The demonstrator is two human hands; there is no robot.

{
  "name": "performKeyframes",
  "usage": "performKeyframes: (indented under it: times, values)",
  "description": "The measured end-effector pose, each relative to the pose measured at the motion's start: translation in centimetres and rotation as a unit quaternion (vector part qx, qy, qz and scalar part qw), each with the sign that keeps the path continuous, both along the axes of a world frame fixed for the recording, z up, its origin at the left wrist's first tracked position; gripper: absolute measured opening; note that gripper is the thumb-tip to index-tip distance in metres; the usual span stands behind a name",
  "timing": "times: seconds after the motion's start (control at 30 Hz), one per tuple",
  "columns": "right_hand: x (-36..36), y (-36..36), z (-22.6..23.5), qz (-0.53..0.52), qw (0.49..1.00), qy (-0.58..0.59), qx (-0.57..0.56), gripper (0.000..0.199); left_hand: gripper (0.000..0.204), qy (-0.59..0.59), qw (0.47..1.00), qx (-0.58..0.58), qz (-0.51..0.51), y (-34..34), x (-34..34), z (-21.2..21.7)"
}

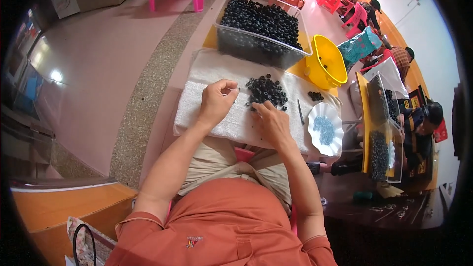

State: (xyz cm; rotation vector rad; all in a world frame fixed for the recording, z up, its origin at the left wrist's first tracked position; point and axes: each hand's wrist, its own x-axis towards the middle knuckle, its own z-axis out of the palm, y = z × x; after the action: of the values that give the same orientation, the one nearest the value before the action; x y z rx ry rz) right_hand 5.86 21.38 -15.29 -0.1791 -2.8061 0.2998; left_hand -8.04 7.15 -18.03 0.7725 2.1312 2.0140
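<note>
A loose pile of small black ring-shaped parts point(266, 91) lies on a white towel point(194, 113) spread over the table in front of me. My left hand point(217, 102) hovers at the left of the pile, thumb and fingers curled together; whatever is between the fingertips is too small to make out. At the pile's near edge, my right hand point(273, 123) reaches in with its fingertips closed at a small black part. To the right of the pile lies a slim dark pointed tool point(300, 112). Beside it is a white fluted dish point(337, 133) holding tiny pale blue pieces point(323, 130).
A clear plastic bin point(256, 49) full of black parts stands behind the towel. Next to it is a yellow basket point(320, 74). A small cluster of black parts point(316, 96) sits near the dish. Co-workers point(423, 123) sit at tables along the right.
</note>
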Motion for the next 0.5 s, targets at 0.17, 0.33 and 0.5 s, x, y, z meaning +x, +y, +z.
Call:
performKeyframes:
  times: [0.17, 0.33, 0.5]
  values:
    - [-1.6, -0.8, 0.1, -0.003, 0.999, -0.013, 0.031, 0.024, 0.019, -0.012, 1.000, -0.001, -0.006, -0.1, -0.1, -0.3]
    - [-2.0, -0.5, 0.3, -0.002, 0.998, -0.028, 0.053, 0.023, 0.020, -0.009, 1.000, -0.001, -0.007, 0.1, 0.0, -0.1]
    - [-1.8, -0.2, 0.0, 0.016, 0.998, -0.027, 0.053, 0.021, 0.017, -0.006, 1.000, -0.010, -0.010, -0.1, -0.2, -0.1]
